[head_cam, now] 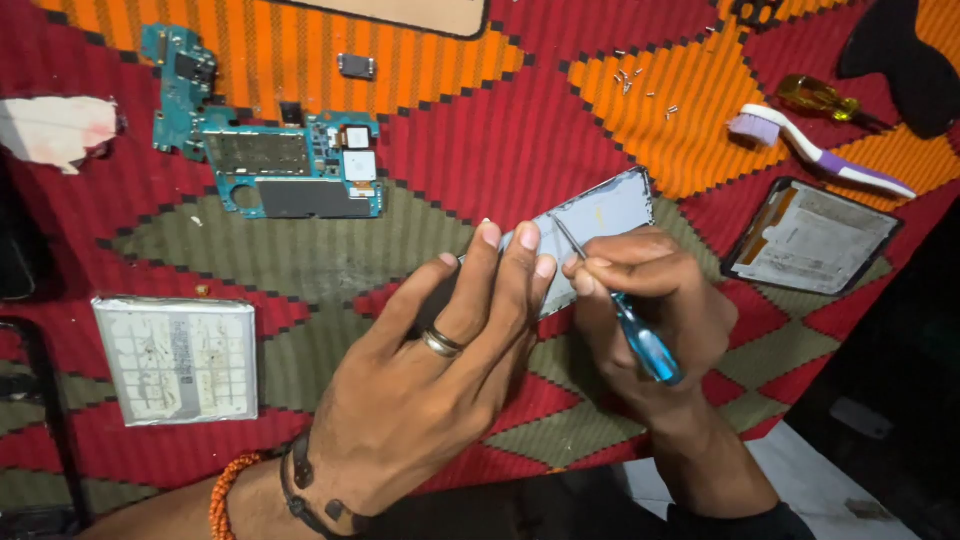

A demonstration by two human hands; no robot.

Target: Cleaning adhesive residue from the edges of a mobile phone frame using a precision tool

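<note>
Grey, flat and rectangular, the phone frame panel (600, 225) lies tilted on the red, orange and olive woven cloth (560, 130). The left hand (440, 370), fingers extended and close together, presses down on the panel's near end. The right hand (650, 310) pinches a blue-handled screwdriver (625, 320), its tip on the panel. A teal circuit board (270, 165) lies well apart at upper left, a purple-and-white toothbrush (820, 150) at upper right.
</note>
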